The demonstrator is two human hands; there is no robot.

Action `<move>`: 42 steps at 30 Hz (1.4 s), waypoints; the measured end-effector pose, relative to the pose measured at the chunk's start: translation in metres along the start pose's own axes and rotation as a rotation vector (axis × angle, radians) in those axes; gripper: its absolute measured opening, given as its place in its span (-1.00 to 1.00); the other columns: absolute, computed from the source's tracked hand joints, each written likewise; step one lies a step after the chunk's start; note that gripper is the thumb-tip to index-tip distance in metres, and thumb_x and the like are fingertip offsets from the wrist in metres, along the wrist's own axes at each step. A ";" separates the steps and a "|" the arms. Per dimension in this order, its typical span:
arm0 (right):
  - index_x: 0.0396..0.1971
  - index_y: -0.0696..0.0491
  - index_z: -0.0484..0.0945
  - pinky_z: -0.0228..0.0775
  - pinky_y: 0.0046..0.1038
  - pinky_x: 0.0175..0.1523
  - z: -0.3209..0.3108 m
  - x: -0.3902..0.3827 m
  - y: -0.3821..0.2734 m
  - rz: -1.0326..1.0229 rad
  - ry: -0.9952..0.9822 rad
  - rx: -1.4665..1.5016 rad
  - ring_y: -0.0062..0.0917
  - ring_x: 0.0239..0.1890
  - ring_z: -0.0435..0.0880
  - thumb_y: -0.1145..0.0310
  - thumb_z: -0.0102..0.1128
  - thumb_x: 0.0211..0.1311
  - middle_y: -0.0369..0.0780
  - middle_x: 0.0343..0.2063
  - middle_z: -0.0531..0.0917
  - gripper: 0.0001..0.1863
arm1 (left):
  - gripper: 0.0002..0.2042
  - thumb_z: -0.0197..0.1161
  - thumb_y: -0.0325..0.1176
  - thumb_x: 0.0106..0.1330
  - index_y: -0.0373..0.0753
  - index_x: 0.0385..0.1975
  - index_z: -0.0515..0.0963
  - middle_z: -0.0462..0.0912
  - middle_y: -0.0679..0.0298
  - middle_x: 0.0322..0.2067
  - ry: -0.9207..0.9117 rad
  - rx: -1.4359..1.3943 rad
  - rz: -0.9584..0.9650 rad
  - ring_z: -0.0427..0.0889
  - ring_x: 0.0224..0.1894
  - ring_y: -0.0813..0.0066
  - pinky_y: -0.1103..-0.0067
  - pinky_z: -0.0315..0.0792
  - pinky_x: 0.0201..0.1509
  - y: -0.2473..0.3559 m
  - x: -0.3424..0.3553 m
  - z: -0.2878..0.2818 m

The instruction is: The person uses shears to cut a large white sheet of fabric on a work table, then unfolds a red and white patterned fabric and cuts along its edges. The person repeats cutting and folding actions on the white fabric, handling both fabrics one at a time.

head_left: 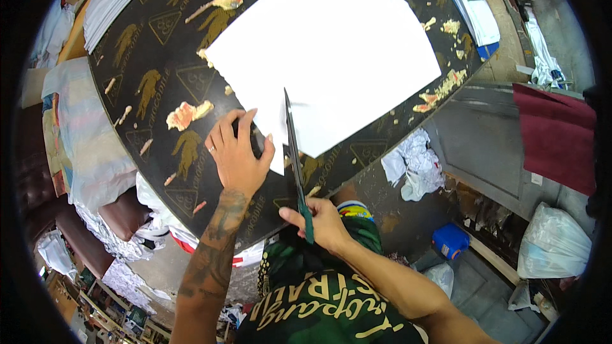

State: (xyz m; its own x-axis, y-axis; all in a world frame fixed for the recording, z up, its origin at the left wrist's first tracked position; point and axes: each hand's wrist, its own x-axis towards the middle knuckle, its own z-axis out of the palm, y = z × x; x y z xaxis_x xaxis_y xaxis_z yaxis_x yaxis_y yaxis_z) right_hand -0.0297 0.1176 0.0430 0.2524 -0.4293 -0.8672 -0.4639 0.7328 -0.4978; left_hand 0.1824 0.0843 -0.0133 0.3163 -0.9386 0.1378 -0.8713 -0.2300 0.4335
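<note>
The white sheet (331, 57) lies flat on the dark, gold-patterned surface (213, 99), its rounded end away from the person and a narrow flap split off at its near left corner. The person's left hand (239, 156) is spread beside that corner, thumb and fingertips apart and resting at the sheet's left edge rather than closed round anything. The right hand (324, 220) is clamped on the green handle of the long-bladed scissors (296, 156), whose dark blades reach over the sheet alongside the split. The sheet looks thin and light, likely flexible and easily creased; whether it is paper or cloth, I cannot tell. It would probably slide if only nudged, so flat fingertip pressure close to the split should steady it better than a pinch at the far end. The narrow flap seems the floppiest part, best taken near its root. The scissors look rigid and heavier, safest by the handle. Red-and-yellow scraps (186, 114) lie left of the sheet.
</note>
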 end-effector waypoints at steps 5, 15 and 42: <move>-0.70 -0.02 0.45 0.37 -0.53 -0.47 -0.011 0.010 -0.021 -0.131 0.048 -0.049 -0.70 -0.65 0.51 -0.16 0.64 0.26 -0.36 -0.71 0.57 -0.34 | -0.42 0.43 -0.14 0.30 -0.10 0.33 0.56 0.49 0.15 0.21 0.008 0.005 -0.003 0.38 0.35 0.05 0.08 0.12 0.46 0.001 0.003 0.000; -0.66 0.04 0.54 0.47 -0.49 -0.38 -0.050 0.042 -0.072 -0.014 -0.052 -0.187 -0.60 -0.57 0.64 -0.38 0.58 0.17 -0.30 -0.66 0.63 -0.26 | -0.39 0.46 -0.13 0.24 -0.11 0.32 0.55 0.48 0.13 0.19 -0.049 -0.008 -0.045 0.38 0.34 0.02 0.08 0.14 0.45 0.003 0.003 -0.005; -0.64 0.05 0.51 0.28 -0.51 -0.57 -0.163 0.018 -0.195 -0.420 -0.012 -0.320 -0.65 -0.71 0.49 -0.04 0.56 0.37 -0.39 -0.73 0.45 -0.42 | -0.68 0.37 -0.39 0.31 -0.14 0.07 0.66 0.59 0.03 0.12 0.292 -0.162 -0.435 0.51 0.21 -0.07 0.03 0.27 0.33 0.087 0.016 -0.010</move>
State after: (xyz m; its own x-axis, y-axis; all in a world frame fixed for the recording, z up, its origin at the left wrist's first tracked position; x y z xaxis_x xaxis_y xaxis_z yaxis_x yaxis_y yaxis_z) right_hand -0.0727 -0.1191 0.1272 0.4815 -0.6439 -0.5946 -0.5563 0.2998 -0.7751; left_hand 0.1159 0.0515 0.0357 0.7453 -0.6504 0.1466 -0.5754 -0.5165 0.6341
